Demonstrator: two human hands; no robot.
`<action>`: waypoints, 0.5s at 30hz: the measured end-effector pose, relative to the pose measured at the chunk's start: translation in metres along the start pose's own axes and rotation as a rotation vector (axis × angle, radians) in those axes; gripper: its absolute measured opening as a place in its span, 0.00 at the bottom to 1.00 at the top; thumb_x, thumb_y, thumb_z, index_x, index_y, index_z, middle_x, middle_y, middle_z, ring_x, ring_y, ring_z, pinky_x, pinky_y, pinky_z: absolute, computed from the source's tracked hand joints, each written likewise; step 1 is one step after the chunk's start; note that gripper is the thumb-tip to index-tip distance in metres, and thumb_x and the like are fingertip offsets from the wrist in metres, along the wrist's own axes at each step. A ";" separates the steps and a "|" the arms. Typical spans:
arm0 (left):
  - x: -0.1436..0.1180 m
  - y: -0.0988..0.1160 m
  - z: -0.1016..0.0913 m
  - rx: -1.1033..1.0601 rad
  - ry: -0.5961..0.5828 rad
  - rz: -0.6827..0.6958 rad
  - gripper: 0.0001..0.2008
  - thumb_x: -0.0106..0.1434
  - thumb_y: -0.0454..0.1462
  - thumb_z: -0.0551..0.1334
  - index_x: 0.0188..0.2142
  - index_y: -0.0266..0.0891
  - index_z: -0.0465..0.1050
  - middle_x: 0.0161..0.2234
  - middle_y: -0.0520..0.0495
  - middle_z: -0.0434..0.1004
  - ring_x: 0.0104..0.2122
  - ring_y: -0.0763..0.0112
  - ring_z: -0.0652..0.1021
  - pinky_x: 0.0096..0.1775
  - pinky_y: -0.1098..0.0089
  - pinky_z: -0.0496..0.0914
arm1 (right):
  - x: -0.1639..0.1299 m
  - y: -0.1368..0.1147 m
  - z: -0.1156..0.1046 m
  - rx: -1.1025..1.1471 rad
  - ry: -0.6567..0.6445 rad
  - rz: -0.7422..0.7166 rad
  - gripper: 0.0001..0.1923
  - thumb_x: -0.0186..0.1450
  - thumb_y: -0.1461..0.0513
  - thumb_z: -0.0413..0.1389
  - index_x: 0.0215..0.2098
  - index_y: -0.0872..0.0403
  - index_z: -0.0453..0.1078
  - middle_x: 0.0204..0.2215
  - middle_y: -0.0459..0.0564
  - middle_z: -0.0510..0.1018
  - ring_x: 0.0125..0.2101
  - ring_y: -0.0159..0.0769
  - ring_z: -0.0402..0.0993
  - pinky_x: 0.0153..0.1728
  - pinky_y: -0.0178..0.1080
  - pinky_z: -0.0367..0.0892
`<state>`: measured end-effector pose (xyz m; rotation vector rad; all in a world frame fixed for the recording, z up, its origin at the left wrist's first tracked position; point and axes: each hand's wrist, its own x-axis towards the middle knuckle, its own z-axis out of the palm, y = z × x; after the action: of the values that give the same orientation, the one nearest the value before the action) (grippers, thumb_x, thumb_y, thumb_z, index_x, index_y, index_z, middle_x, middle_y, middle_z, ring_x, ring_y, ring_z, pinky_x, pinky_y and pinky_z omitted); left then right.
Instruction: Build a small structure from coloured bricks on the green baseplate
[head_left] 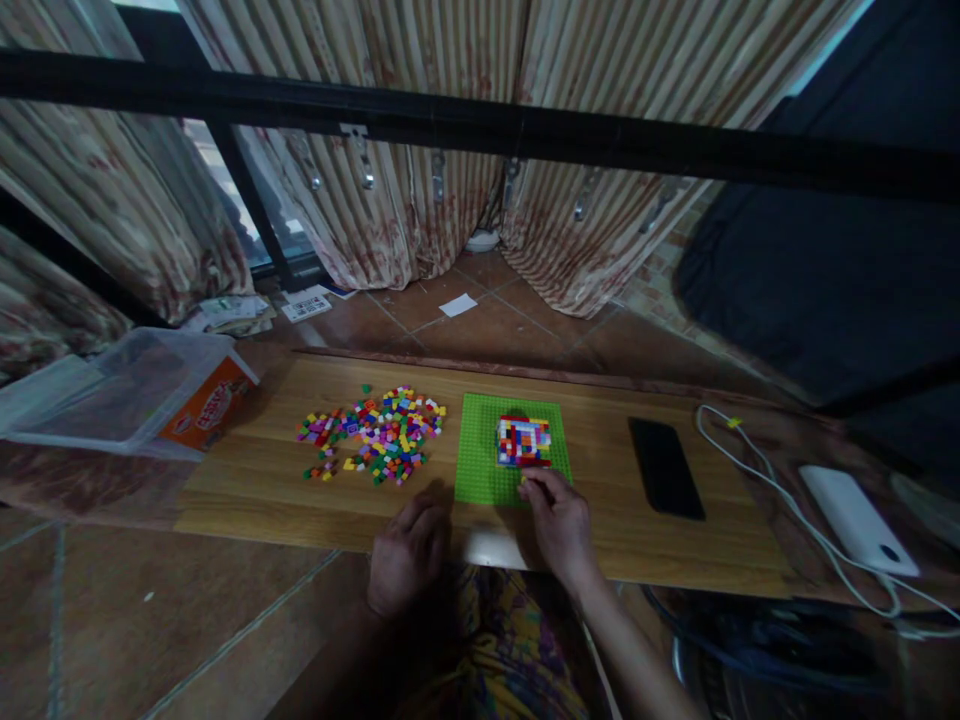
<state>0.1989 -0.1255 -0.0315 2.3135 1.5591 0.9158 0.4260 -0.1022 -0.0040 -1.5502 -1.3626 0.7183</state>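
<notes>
At the far left of the low wooden board (247,480), a clear plastic tub (112,395) with an orange label lies on its side, well apart from the work. Next comes the loose pile of small coloured bricks (375,435), spread across the board just left of the green baseplate (480,470); keep that pile where your free hand can reach it without crossing the build. Your left hand (409,555) rests at the board's near edge, fingers curled loosely and closed on nothing that shows; it would serve better pressed flat on the baseplate's near-left corner, so the plate does not slide as you push. On the plate stands the many-coloured brick block (523,441), set toward the plate's right half. Your right hand (559,520) sits just below it, fingertips drawn together at the block's near edge; whether they pinch a small brick cannot be told, as the spot is dim and tiny. Line the studs up squarely before pressing, and push straight down rather than at a slant, which seems likeliest to tip the neighbouring rows. Further right lie a dark phone (665,466), a white cable (757,470) and a white power bank (855,518); keep your sleeve clear of them.
</notes>
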 end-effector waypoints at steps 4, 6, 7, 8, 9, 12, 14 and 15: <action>0.000 0.000 0.000 0.004 -0.014 -0.010 0.08 0.65 0.35 0.55 0.40 0.41 0.72 0.41 0.45 0.76 0.38 0.70 0.78 0.37 0.73 0.73 | 0.012 -0.007 0.007 -0.071 0.043 -0.080 0.10 0.67 0.59 0.51 0.39 0.52 0.73 0.36 0.51 0.78 0.36 0.38 0.75 0.38 0.39 0.69; 0.001 0.001 0.000 0.012 -0.013 -0.014 0.08 0.65 0.35 0.55 0.40 0.41 0.72 0.40 0.46 0.76 0.37 0.70 0.78 0.36 0.73 0.73 | 0.016 -0.011 0.010 -0.128 0.071 -0.137 0.10 0.67 0.59 0.51 0.39 0.52 0.74 0.36 0.51 0.78 0.37 0.38 0.75 0.39 0.39 0.69; 0.001 0.001 -0.001 0.017 -0.013 -0.014 0.08 0.65 0.35 0.55 0.40 0.42 0.72 0.39 0.46 0.76 0.36 0.70 0.78 0.35 0.73 0.72 | 0.018 -0.013 0.012 -0.152 0.081 -0.165 0.10 0.67 0.60 0.50 0.38 0.52 0.74 0.36 0.51 0.78 0.37 0.38 0.75 0.39 0.39 0.69; 0.001 0.001 -0.001 0.021 -0.012 -0.012 0.08 0.65 0.35 0.55 0.40 0.42 0.72 0.39 0.46 0.76 0.36 0.70 0.78 0.35 0.73 0.72 | 0.019 -0.013 0.013 -0.171 0.086 -0.190 0.11 0.68 0.60 0.50 0.38 0.52 0.74 0.36 0.51 0.78 0.37 0.38 0.75 0.39 0.39 0.68; 0.002 0.002 -0.001 0.023 -0.008 -0.008 0.08 0.65 0.35 0.55 0.40 0.42 0.72 0.39 0.46 0.76 0.36 0.70 0.78 0.35 0.73 0.72 | 0.021 -0.014 0.015 -0.186 0.090 -0.213 0.11 0.68 0.61 0.49 0.37 0.52 0.74 0.37 0.51 0.78 0.37 0.37 0.74 0.39 0.39 0.68; 0.002 0.002 -0.001 0.018 0.008 0.006 0.07 0.65 0.35 0.56 0.39 0.41 0.72 0.39 0.46 0.76 0.36 0.70 0.78 0.35 0.73 0.72 | 0.023 -0.012 0.018 -0.236 0.102 -0.260 0.12 0.69 0.60 0.49 0.37 0.51 0.74 0.37 0.51 0.77 0.38 0.37 0.73 0.41 0.39 0.68; 0.002 0.002 -0.001 0.019 0.018 0.010 0.08 0.65 0.34 0.55 0.39 0.41 0.73 0.39 0.46 0.76 0.36 0.70 0.78 0.35 0.73 0.72 | 0.024 -0.009 0.020 -0.271 0.114 -0.277 0.12 0.69 0.60 0.50 0.37 0.51 0.75 0.36 0.51 0.77 0.39 0.38 0.72 0.43 0.40 0.67; 0.002 0.002 -0.001 0.021 0.021 0.012 0.08 0.65 0.34 0.55 0.39 0.41 0.73 0.38 0.46 0.76 0.36 0.70 0.78 0.35 0.73 0.72 | 0.024 -0.007 0.021 -0.286 0.120 -0.283 0.12 0.69 0.60 0.50 0.37 0.51 0.75 0.36 0.51 0.77 0.39 0.38 0.72 0.43 0.40 0.67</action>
<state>0.2003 -0.1244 -0.0293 2.3375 1.5725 0.9333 0.4096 -0.0738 -0.0025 -1.5464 -1.6036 0.2608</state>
